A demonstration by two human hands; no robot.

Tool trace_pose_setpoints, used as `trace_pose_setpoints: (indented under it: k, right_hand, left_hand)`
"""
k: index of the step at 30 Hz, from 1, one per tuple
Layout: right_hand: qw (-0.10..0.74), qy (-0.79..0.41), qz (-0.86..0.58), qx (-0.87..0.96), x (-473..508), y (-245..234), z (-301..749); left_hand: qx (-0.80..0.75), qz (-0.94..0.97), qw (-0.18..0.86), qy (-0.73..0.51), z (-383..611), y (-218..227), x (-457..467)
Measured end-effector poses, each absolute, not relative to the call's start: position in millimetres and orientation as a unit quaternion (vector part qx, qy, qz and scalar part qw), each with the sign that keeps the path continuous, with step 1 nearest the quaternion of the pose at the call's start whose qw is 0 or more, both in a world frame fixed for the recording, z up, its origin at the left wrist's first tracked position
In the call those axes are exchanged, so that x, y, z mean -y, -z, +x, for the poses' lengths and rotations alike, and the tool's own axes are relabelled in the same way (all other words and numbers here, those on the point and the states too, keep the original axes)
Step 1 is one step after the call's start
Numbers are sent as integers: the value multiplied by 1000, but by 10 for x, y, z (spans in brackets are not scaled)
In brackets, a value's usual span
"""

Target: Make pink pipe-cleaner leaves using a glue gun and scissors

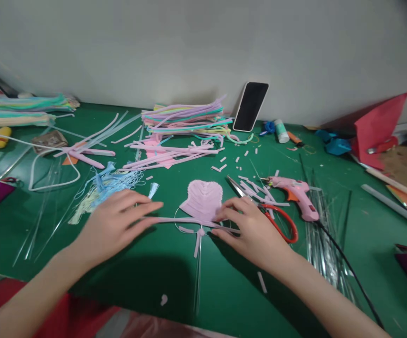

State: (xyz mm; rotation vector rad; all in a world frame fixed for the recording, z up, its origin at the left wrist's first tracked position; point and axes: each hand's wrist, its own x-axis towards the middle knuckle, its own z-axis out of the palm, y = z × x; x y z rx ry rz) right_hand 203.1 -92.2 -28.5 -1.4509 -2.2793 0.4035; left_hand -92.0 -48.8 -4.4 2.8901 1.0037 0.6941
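A lilac pipe cleaner stretches sideways between my two hands, low over the green table. My left hand pinches its left end between thumb and fingers. Its right part is in the pinch of my right hand. Just behind it lies a lilac bodice-shaped piece made of pipe cleaners, with a scalloped top edge. Below the strand, a small lilac knot with short tails sits on thin clear strands that run toward me. Red-handled scissors lie partly behind my right hand.
A pink glue gun with a black cord lies right, beside clear strips. Pipe cleaner bundles and a phone are at the back. Blue tassels lie near my left hand. Lilac offcuts are scattered about.
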Motion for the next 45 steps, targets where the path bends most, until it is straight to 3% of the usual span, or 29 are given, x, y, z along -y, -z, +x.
trace_pose_setpoints:
  k: [5, 12, 15, 20, 28, 35, 40, 45]
  right_hand:
    - [127, -65, -519, 843, 1000, 320, 2006]
    - [98, -14, -504, 858, 1011, 355, 1968]
    - [97, -97, -514, 847, 984, 312, 2018]
    - [132, -337, -505, 784, 818, 167, 2173]
    - [-30, -613, -530, 585, 707, 36, 2357]
    - [31, -739, -493, 458, 763, 37, 2387]
    - [14, -800, -485, 354, 759, 120, 2342]
    - [-7, -778, -490, 394, 748, 127, 2303]
  left_hand:
    - [-233, 962, 25, -137, -321, 224, 430]
    - [-202, 969, -48, -132, -206, 345, 405]
    - [-186, 972, -57, -129, -203, 326, 414]
    - [-146, 981, -93, -83, -221, 314, 457]
    - [-209, 969, -110, -76, -269, 371, 690]
    - [-291, 941, -118, -123, -260, 539, 938]
    - [-294, 942, -104, -124, -245, 551, 957]
    - [-309, 936, -88, -146, -258, 545, 938]
